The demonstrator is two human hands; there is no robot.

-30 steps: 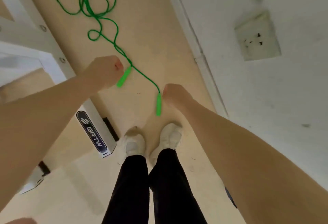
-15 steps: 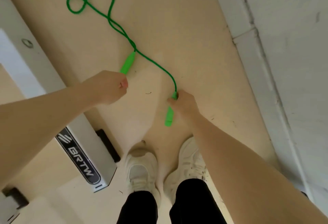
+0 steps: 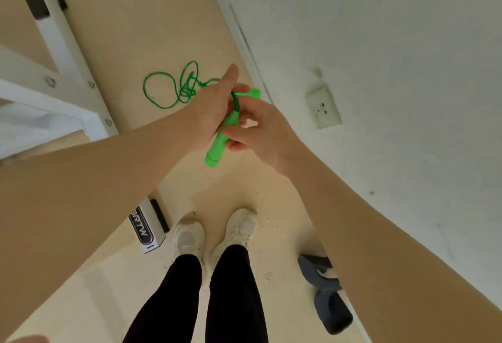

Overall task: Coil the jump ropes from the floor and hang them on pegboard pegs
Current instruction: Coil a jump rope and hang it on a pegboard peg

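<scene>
Two green handles (image 3: 220, 136) are held together between both hands, raised above the floor (image 3: 130, 30) in front of the white shoes (image 3: 214, 231). One handle is gripped by the left hand (image 3: 210, 107), fingers curled round it, thumb stretched forward. The pair is pinched from the wall (image 3: 380, 43) side by the right hand (image 3: 259, 128), fingertips on the handles; a second handle end shows just past its fingers. Green rope (image 3: 173, 88) is run from the handles down to the floor, where it lies in loose tangled loops beyond the shoes, well clear of them. White frame (image 3: 62, 51) is seen left of the loops; wall socket (image 3: 323, 107) right of the hands. Dark grey item (image 3: 326, 299) lies right of the shoes, by the wall.
</scene>
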